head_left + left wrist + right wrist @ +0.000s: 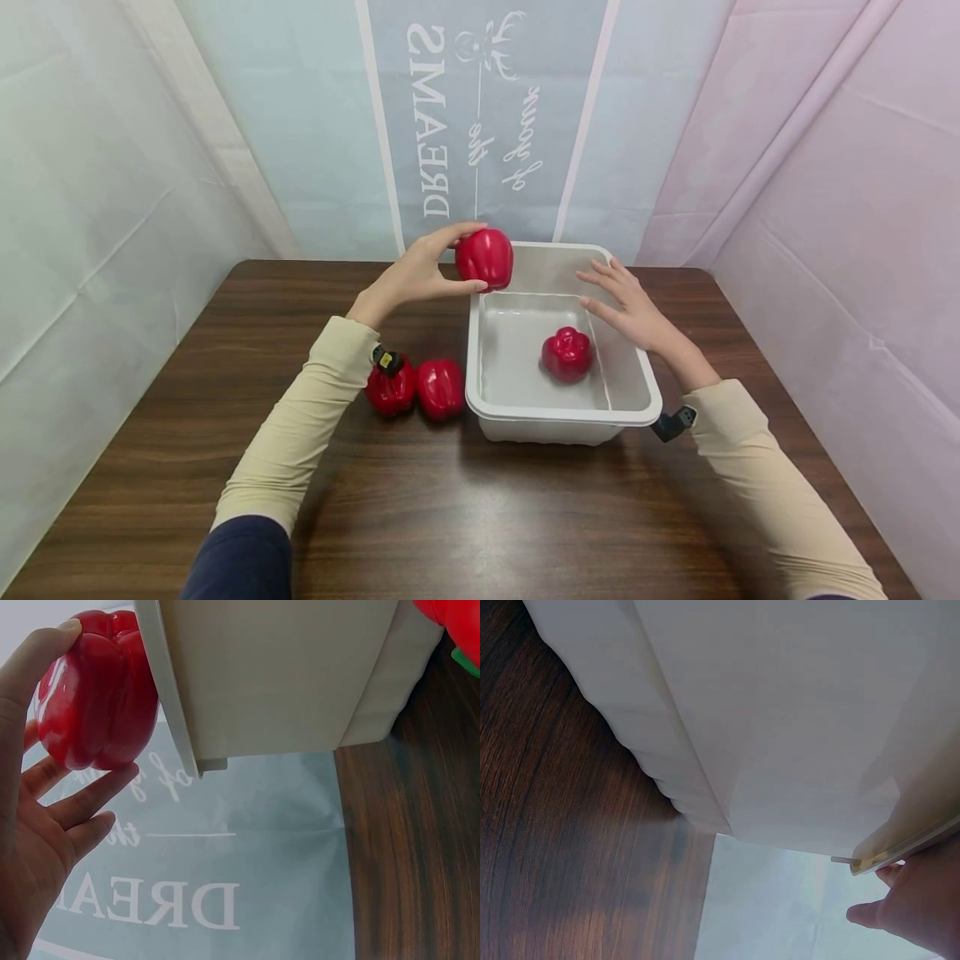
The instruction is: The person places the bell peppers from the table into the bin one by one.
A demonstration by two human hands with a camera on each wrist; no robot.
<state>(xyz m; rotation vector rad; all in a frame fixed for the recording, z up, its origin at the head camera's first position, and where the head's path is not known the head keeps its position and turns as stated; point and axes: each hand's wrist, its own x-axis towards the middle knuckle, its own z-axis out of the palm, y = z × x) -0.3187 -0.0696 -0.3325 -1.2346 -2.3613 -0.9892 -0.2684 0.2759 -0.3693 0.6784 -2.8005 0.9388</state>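
My left hand (420, 271) grips a glossy red bell pepper (487, 257) between thumb and fingers, above the left rim of a white plastic bin (510, 333). The left wrist view shows this held pepper (101, 694) close beside the bin's outer wall (270, 675). Inside the bin another red bell pepper (567, 354) lies on the floor, toward the right. My right hand (626, 304) hovers at the bin's right rim with fingers spread, holding nothing. In the right wrist view that hand (915, 900) shows only partly, by the rim.
Two more red bell peppers, one (441, 389) close to the bin and one (392, 390) partly behind my left wrist camera, lie left of the bin. The dark wooden table (450, 517) ends at a printed cloth backdrop (495, 108); pale cloth walls (847, 208) stand at both sides.
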